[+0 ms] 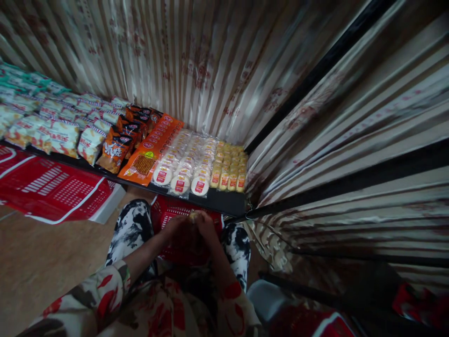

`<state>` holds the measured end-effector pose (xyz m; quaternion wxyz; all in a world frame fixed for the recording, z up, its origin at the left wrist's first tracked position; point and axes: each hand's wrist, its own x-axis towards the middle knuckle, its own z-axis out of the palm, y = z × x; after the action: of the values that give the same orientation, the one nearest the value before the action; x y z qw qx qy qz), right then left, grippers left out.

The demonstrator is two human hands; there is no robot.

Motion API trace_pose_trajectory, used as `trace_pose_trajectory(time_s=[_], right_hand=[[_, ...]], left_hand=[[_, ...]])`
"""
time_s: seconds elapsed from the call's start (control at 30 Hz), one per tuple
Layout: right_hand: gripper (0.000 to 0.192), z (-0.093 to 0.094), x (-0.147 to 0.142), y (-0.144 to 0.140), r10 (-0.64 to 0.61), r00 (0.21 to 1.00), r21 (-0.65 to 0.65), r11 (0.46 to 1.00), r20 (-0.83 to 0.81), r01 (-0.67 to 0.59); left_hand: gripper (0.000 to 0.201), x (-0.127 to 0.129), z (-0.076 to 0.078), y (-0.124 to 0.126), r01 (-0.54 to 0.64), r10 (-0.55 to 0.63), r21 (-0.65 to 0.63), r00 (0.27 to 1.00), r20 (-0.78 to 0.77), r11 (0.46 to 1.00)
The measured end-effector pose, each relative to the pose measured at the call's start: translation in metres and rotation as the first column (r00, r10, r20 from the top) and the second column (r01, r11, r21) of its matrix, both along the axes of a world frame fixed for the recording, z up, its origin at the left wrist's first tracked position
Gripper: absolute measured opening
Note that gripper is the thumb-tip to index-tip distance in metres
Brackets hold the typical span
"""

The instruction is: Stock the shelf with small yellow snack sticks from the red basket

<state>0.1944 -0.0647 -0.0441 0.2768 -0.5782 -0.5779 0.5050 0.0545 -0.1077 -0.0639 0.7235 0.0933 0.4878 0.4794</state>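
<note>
Over the red plastic basket (168,213) on your lap, your left hand (177,227) and right hand (206,224) met, fingers closed together on a small pale snack packet (192,216), too dim and blurred to identify further. Just beyond your knees, the black shelf (224,202) carried rows of round white wrapped cakes (180,183), small yellow packets (228,171), and orange snack bags (143,164) beside them, under striped curtains (210,61).
</note>
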Motion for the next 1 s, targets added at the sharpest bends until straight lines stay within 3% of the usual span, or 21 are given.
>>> trace_pose_trajectory(time_s=[0.17,0.37,0.53,0.7,0.87,1.0], right_hand=[[0.029,0.017,0.004,-0.001,-0.067,0.995,0.007,0.998,-0.079,0.068],[0.032,0.036,0.008,-0.001,-0.148,0.974,0.027,0.988,-0.174,0.155],[0.036,0.056,0.013,0.006,-0.191,0.966,0.139,0.967,-0.172,0.215],[0.038,0.071,0.020,0.013,-0.245,0.940,0.149,0.947,-0.238,0.285],[0.040,0.077,0.028,0.020,-0.313,0.913,0.157,0.919,-0.263,0.361],[0.040,0.075,0.033,0.024,-0.356,0.887,0.150,0.899,-0.292,0.411]], left_hand=[[0.027,0.003,0.033,-0.006,0.056,-0.047,0.196,0.998,-0.052,0.979],[0.037,0.008,0.076,-0.005,0.126,-0.108,0.209,0.990,-0.093,0.970],[0.041,0.016,0.086,0.003,0.144,-0.121,0.242,0.987,-0.110,0.959],[0.035,0.024,0.098,0.015,0.189,-0.154,0.248,0.976,-0.153,0.950],[0.036,0.035,0.109,0.025,0.228,-0.177,0.280,0.965,-0.193,0.933],[0.037,0.046,0.108,0.030,0.217,-0.144,0.333,0.962,-0.232,0.918]])
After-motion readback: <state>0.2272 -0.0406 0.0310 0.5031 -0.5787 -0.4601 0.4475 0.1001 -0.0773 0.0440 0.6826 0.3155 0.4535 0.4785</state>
